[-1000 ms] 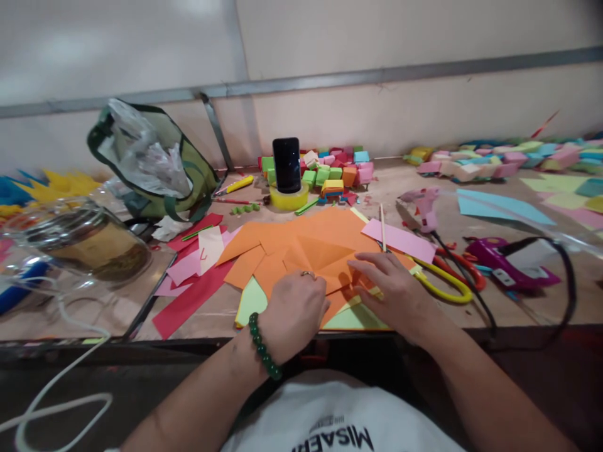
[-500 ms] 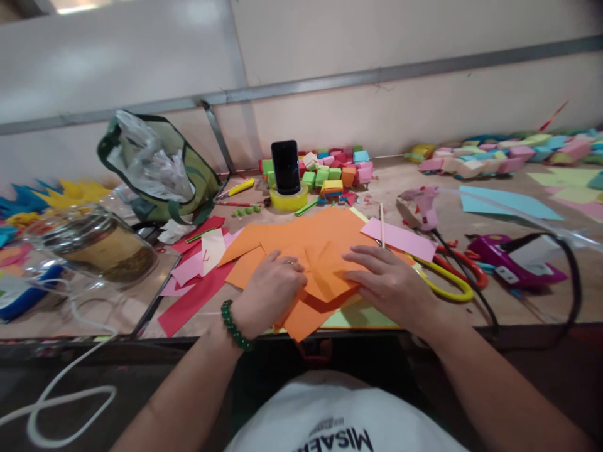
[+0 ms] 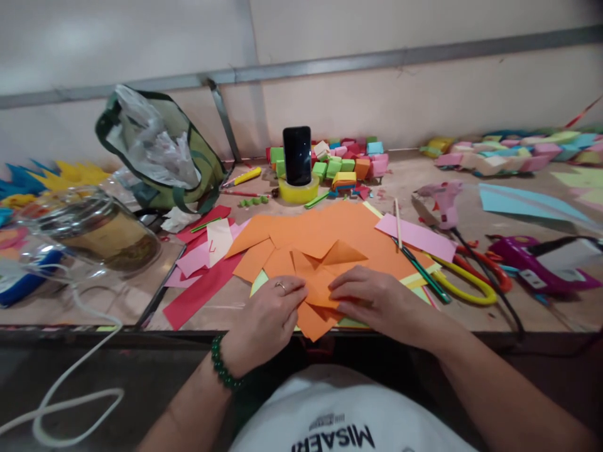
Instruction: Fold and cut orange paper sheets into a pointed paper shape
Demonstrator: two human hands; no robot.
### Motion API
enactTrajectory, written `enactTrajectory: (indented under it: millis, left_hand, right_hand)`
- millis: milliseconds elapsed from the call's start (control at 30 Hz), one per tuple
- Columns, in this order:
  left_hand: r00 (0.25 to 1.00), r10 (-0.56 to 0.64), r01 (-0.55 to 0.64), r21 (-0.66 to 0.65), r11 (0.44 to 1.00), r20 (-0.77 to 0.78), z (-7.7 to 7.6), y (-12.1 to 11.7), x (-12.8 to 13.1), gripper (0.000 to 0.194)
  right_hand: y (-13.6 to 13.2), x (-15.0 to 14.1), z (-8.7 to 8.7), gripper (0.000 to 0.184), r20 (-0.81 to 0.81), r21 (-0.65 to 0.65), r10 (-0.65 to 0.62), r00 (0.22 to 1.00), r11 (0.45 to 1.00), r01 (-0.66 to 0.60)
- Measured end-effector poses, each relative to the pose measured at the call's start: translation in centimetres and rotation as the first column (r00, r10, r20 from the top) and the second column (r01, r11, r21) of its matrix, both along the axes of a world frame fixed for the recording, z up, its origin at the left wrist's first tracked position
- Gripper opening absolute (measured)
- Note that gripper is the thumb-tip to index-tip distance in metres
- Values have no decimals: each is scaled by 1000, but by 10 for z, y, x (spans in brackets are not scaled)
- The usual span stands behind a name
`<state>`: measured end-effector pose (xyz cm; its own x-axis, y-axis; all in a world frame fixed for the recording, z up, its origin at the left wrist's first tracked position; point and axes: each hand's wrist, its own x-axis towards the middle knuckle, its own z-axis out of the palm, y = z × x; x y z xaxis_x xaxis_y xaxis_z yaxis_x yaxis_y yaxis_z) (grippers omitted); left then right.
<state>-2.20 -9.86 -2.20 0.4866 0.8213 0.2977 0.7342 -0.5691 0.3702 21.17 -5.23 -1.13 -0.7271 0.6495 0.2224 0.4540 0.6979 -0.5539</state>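
The hands cover the orange paper fold's near edges.

Phone behind paper, scissors right

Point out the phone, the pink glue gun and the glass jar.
phone (image 3: 297,155): head view, middle of its dark screen.
pink glue gun (image 3: 443,199): head view, on its body.
glass jar (image 3: 94,235): head view, on its clear side.
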Motion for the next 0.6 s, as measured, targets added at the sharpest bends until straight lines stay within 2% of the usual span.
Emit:
enactTrajectory:
  millis: [67,133,200,267,433,600]
  left_hand:
    - [998,18,-17,-18,1000,66,-3,0,-2,37]
    - [994,29,-27,-24,999,105,-5,0,-3,36]
    - [989,28,-25,-22,999,142,-6,1,-3,34]
    - [984,21,-19,-10,1000,178,-9,1,-3,33]
    - [975,14,-20,27,999,221,-14,0,-5,34]
    - [982,12,-25,66,998,189,-15,0,-5,48]
  right_hand:
    - [4,-1,-2,17,-51,-60,-58,997,997,55]
    - [7,-4,-5,19,-39,-81,-183,982,980,180]
    - [9,-8,-8,21,19,-61,-312,950,948,312]
    - [10,-11,-12,21,63,-28,-384,921,922,386]
    - [11,-18,-15,19,101,52,-445,890,896,442]
    - [10,-21,-13,20,131,89,-463,876,886,455]
